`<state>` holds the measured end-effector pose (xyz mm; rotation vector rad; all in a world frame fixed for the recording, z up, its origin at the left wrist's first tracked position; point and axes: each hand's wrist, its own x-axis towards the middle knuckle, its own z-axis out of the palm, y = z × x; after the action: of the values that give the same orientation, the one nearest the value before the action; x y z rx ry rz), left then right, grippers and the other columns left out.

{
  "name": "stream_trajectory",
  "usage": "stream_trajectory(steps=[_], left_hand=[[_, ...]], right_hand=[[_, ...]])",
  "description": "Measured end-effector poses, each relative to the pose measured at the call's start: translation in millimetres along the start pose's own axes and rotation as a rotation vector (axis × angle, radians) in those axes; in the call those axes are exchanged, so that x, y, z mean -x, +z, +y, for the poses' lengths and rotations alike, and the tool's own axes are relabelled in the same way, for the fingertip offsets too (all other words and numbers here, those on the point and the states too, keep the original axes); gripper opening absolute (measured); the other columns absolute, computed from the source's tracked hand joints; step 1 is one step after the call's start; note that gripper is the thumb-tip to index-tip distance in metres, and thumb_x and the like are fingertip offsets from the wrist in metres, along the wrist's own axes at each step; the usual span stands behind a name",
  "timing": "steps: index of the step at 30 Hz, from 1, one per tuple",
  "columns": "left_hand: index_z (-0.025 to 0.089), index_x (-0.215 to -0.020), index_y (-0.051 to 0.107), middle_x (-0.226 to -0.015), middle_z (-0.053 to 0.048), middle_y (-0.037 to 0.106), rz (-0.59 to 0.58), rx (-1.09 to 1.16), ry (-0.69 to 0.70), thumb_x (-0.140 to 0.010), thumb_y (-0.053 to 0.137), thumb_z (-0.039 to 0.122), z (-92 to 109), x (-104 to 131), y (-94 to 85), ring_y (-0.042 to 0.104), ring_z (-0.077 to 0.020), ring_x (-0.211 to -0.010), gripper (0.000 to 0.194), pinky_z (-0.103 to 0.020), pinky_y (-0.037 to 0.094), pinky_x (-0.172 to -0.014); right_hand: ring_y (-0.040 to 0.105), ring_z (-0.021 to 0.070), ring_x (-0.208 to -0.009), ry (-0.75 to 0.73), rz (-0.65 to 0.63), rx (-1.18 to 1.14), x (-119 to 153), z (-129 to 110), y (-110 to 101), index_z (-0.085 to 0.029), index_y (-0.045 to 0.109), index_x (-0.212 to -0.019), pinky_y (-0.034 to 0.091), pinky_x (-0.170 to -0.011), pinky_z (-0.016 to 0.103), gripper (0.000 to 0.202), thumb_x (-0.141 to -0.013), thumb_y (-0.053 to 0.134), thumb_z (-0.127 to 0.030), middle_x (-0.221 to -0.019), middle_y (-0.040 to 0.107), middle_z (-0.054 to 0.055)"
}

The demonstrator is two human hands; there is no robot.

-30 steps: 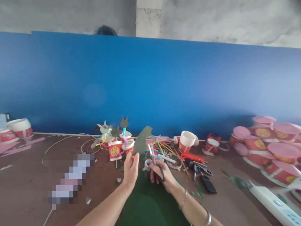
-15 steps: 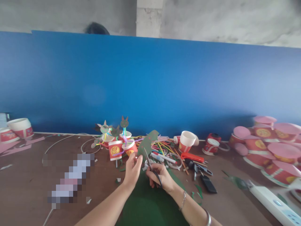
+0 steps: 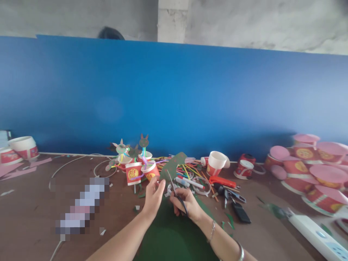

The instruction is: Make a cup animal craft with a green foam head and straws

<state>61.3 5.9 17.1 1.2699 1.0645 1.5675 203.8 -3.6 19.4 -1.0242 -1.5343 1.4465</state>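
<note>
My left hand point(image 3: 154, 195) pinches the lower edge of a dark green piece of paper point(image 3: 174, 166) with small reddish spots, which stands up above the fingers. My right hand point(image 3: 186, 204) is closed round the handles of a pair of scissors point(image 3: 173, 185) with dark grips. The blades point up and meet the paper's right side near my left thumb. Beneath both hands lies a large dark green sheet point(image 3: 174, 235). Just behind the paper, red-and-white paper cups point(image 3: 133, 173) carry pipe-cleaner stems topped with grey animal heads point(image 3: 144, 141).
Coloured pipe cleaners point(image 3: 187, 170), markers point(image 3: 191, 182), an orange cutter point(image 3: 223, 182) and keys with a black fob point(image 3: 240, 212) lie on the brown table point(image 3: 27, 217). Pink-topped cups point(image 3: 307, 174) are stacked right, above a white power strip point(image 3: 318, 232). A blue partition point(image 3: 174, 94) rises behind.
The green paper's upper end has swung to the right and tipped down slightly. Both hands stay nearly in place, with the scissors still at the paper.
</note>
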Motion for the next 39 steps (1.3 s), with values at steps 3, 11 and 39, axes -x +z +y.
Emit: stream_trajectory(steps=[3, 11, 39], left_hand=[[0.016, -0.076, 0.057, -0.062, 0.003, 0.049, 0.010, -0.030, 0.011, -0.079, 0.057, 0.040, -1.1, -1.0, -0.9, 0.044, -0.0116, -0.059, 0.023, -0.022, 0.035, -0.058], [0.017, -0.073, 0.054, -0.063, 0.004, 0.047, 0.030, -0.039, 0.010, -0.079, 0.056, 0.040, 1.4, -0.9, -0.6, 0.043, -0.0111, -0.059, 0.024, -0.021, 0.035, -0.058], [0.017, -0.073, 0.051, -0.062, 0.004, 0.043, -0.013, -0.034, 0.014, -0.081, 0.053, 0.039, -1.7, -1.4, -0.7, 0.040, -0.0108, -0.059, 0.024, -0.021, 0.032, -0.056]], right_hand=[[0.045, 0.0072, -0.031, -0.001, -0.006, 0.000, -0.4, 1.1, -0.1, -0.015, 0.054, -0.067, 0.031, -0.031, 0.016, 0.036, -0.066, 0.070, -0.047, -0.039, 0.053, -0.004], [0.048, 0.0069, -0.034, 0.034, -0.022, 0.005, 0.3, 1.6, -1.0, -0.014, 0.055, -0.071, 0.031, -0.032, 0.015, 0.033, -0.068, 0.069, -0.044, -0.042, 0.054, -0.004], [0.044, 0.0066, -0.032, -0.010, -0.018, -0.014, -1.4, 2.8, 0.1, -0.015, 0.053, -0.067, 0.034, -0.033, 0.016, 0.037, -0.066, 0.070, -0.048, -0.040, 0.050, -0.005]])
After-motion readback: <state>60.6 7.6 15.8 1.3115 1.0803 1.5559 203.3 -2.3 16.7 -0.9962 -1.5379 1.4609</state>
